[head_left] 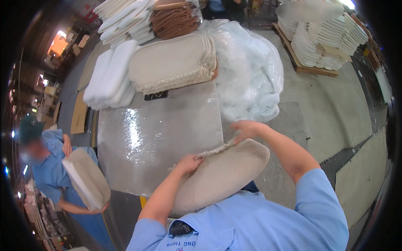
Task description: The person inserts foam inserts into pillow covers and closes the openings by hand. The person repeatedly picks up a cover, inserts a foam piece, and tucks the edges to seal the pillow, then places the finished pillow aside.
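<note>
A beige woven cushion cover, filled out into a long rounded cushion shape, leans against my body at the table's near edge. Its frayed, gathered rim runs along the upper side. My left hand is closed on that rim, pinching the fabric. At the rim's far right end is my right hand, slightly blurred, its fingers stretched out and apart from the thumb, which is close to the fabric. What fills the cover is hidden from view.
On the plastic-covered table lie a stack of beige covers, white padding and a clear bag of white material. Brown fabric is behind. A co-worker at left holds another cushion. A loaded pallet stands far right.
</note>
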